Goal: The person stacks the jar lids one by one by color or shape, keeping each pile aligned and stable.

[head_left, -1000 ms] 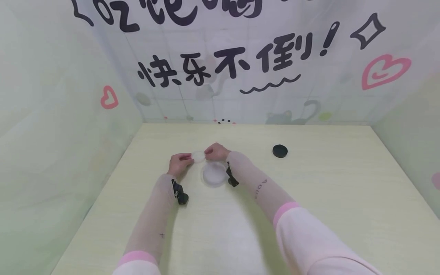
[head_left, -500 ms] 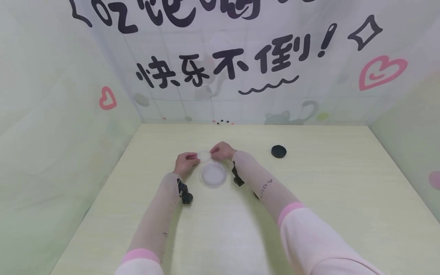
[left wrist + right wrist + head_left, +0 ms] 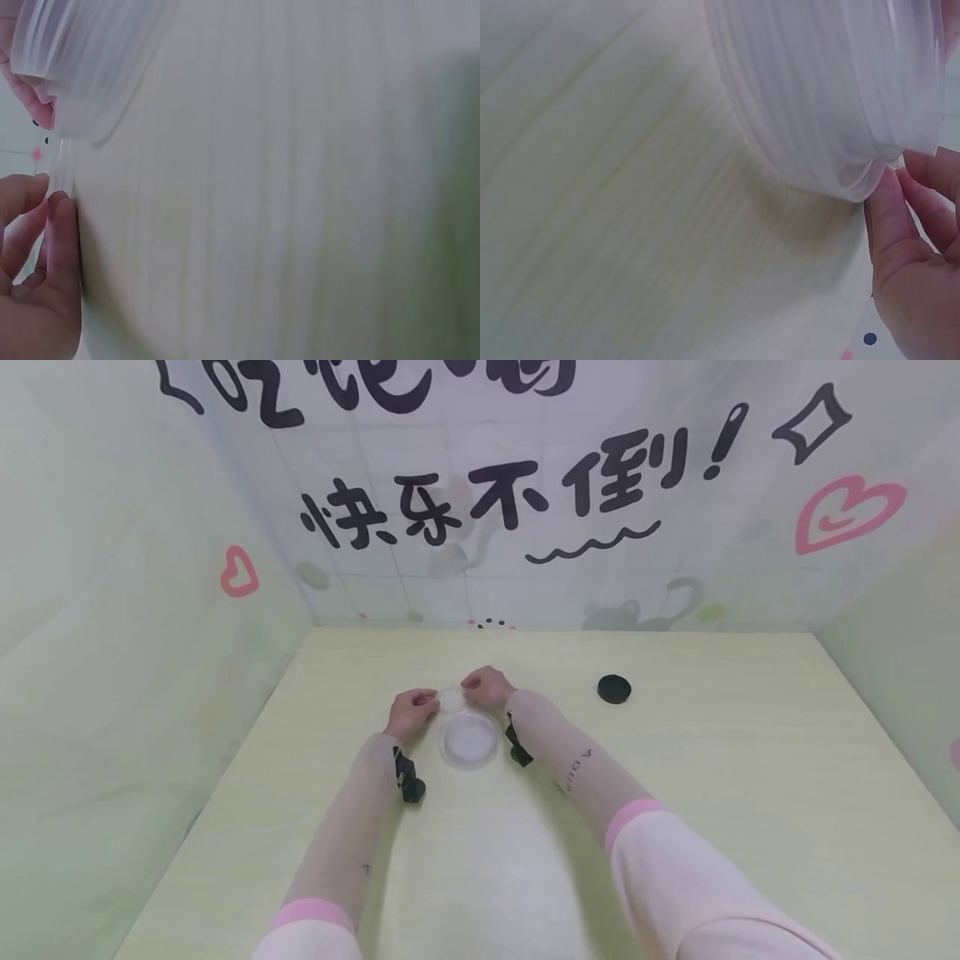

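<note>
A clear, ridged round plastic container (image 3: pixel 470 741) stands on the table, in front of both hands. Just behind it, a small translucent round disc (image 3: pixel 451 701) is held between the hands. My left hand (image 3: pixel 411 714) pinches the disc's left edge between thumb and fingers. From the other side, my right hand (image 3: pixel 489 687) pinches its right edge. In the left wrist view, the disc's rim (image 3: pixel 64 165) shows edge-on above the left fingertips. The right wrist view has the container (image 3: pixel 817 90) covering most of the disc, with the right hand (image 3: pixel 922 255) beside it.
A black round lid-like piece (image 3: pixel 614 689) lies on the pale wooden table (image 3: pixel 720 793), to the right of the hands. Printed fabric walls (image 3: pixel 525 593) enclose the table at the back and both sides.
Both hands and the disc have shifted a little to the right, coming more squarely behind the container. The container and the black piece stay where they were on the table.
</note>
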A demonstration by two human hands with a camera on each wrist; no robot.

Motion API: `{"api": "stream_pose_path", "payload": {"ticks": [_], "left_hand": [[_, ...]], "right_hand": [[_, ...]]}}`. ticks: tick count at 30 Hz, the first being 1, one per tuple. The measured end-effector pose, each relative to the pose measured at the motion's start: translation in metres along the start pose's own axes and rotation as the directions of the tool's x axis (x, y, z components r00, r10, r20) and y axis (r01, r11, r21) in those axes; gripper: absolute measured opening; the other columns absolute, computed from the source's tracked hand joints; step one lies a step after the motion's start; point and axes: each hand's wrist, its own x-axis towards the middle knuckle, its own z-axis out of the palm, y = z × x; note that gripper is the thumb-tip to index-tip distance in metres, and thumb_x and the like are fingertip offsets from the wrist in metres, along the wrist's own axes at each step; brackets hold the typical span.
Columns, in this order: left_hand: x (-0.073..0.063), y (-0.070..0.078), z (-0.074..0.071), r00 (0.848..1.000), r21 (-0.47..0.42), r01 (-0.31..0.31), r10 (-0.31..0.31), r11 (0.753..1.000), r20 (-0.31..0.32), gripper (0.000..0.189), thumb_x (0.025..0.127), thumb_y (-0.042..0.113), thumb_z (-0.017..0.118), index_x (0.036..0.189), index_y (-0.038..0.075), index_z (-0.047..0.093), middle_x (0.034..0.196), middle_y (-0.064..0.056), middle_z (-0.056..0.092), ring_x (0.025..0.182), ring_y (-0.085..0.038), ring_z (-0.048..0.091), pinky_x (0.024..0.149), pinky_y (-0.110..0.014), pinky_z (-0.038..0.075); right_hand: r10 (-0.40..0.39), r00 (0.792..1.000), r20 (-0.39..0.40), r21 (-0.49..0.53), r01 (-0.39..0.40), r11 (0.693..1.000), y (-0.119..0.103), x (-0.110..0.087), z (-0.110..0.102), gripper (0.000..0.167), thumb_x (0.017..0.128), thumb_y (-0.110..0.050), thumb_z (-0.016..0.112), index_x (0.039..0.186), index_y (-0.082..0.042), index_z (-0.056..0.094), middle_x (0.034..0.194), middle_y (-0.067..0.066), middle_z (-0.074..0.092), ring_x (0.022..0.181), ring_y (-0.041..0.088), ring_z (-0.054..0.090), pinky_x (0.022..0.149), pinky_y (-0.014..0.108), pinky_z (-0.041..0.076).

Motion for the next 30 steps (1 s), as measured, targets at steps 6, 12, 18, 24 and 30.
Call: {"api": "stream_pose_path", "payload": {"ticks": [6,12,18,24,30], "left_hand": [[-0.002,0.003,0.003,1.0,-0.008,-0.004,0.003,1.0,-0.023,0.031,0.083,0.013,0.06,0.113,0.004,0.059,0.099,-0.013,0.062,0.085,-0.018,0.054,0.076,-0.026,0.044],[-0.003,0.006,0.005,0.999,-0.029,0.006,-0.007,1.0,-0.042,0.03,0.082,0.012,0.061,0.112,0.006,0.06,0.102,-0.013,0.062,0.089,-0.019,0.053,0.078,-0.026,0.042],[-0.003,0.008,0.009,0.999,-0.029,-0.03,0.029,0.999,-0.046,0.032,0.079,0.009,0.061,0.111,0.004,0.061,0.098,-0.015,0.062,0.088,-0.022,0.054,0.077,-0.027,0.044],[-0.005,0.02,0.008,0.998,-0.041,-0.05,0.048,0.998,-0.039,0.033,0.081,0.007,0.06,0.114,0.004,0.058,0.099,-0.015,0.059,0.088,-0.022,0.056,0.076,-0.027,0.047],[-0.006,0.03,0.003,0.997,-0.118,-0.072,0.072,0.99,-0.002,0.034,0.082,0.006,0.06,0.115,0.002,0.057,0.101,-0.018,0.058,0.087,-0.025,0.058,0.076,-0.031,0.05]], "right_hand": [[0.001,1.0,0.027,0.048,-0.003,0.999,0.05,0.054,0.017,0.032,0.074,-0.017,0.07,0.104,-0.011,0.063,0.101,0.003,0.062,0.091,0.016,0.056,0.079,0.027,0.045],[0.157,0.988,0.003,0.074,-0.157,0.985,-0.026,-0.017,-0.007,0.029,0.08,-0.002,0.06,0.108,-0.002,0.06,0.107,0.013,0.06,0.101,0.024,0.053,0.088,0.028,0.042],[0.167,0.985,-0.043,0.168,-0.158,0.973,-0.027,-0.023,-0.013,0.023,0.079,0.002,0.059,0.101,0.0,0.062,0.096,0.013,0.062,0.079,0.019,0.06,0.067,0.02,0.049],[0.157,0.985,-0.077,0.196,-0.14,0.971,-0.035,-0.031,-0.023,0.022,0.079,0.002,0.058,0.1,0.0,0.062,0.097,0.014,0.061,0.079,0.02,0.059,0.068,0.022,0.05],[0.137,0.987,-0.086,0.223,-0.115,0.968,-0.04,-0.033,-0.034,0.021,0.079,0.003,0.058,0.099,0.001,0.062,0.098,0.014,0.06,0.081,0.021,0.06,0.069,0.021,0.05]]}}
